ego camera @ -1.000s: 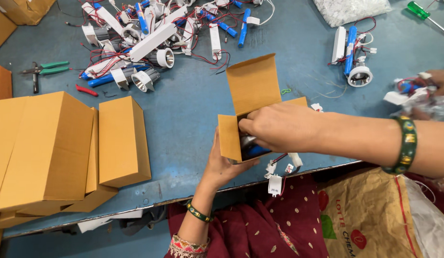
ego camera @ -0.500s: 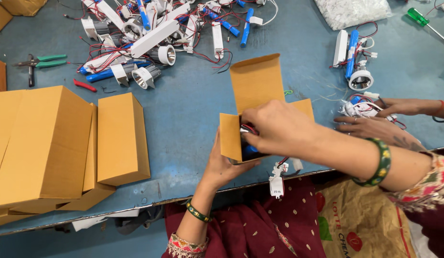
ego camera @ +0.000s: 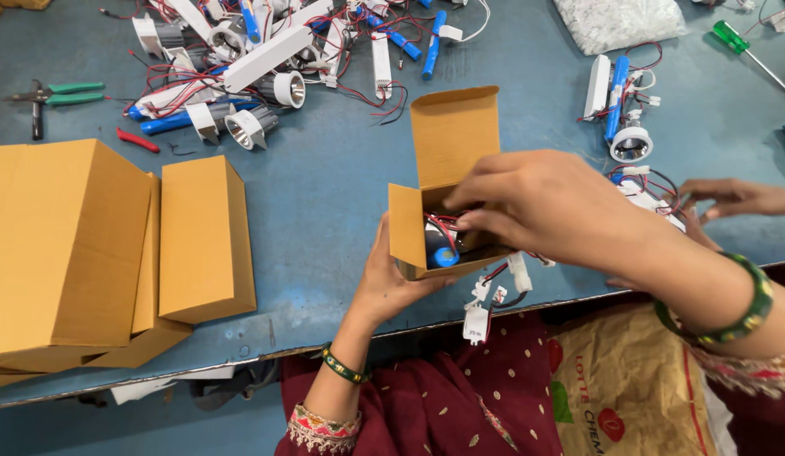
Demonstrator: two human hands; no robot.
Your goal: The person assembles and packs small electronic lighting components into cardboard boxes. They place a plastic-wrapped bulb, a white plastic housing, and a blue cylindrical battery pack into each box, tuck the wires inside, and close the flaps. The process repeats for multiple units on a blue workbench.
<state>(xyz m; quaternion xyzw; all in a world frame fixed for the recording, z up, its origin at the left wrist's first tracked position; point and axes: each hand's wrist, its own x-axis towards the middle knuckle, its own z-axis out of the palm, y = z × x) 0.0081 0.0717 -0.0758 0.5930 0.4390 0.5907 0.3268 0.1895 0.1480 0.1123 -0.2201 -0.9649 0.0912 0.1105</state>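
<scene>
A small open cardboard box [ego camera: 407, 228] with its lid flap up stands at the near edge of the blue table [ego camera: 325, 194]. My left hand [ego camera: 391, 279] cups the box from below and in front. My right hand [ego camera: 536, 203] reaches into the box from the right, fingers on a blue cylinder with red wires [ego camera: 443, 245] inside it. White connectors on wires [ego camera: 481, 308] dangle over the table edge under the box.
Closed cardboard boxes [ego camera: 114, 245] stand at the left. A heap of white lamp parts, blue cylinders and wires [ego camera: 266, 59] lies at the back, with green pliers [ego camera: 59, 95] and a green screwdriver [ego camera: 738, 44]. Another person's hand [ego camera: 734, 198] rests at the right by a lamp set [ego camera: 620, 101].
My right hand has pushed further into the box. The other person's hand at the right has drawn closer. The view has shifted slightly.
</scene>
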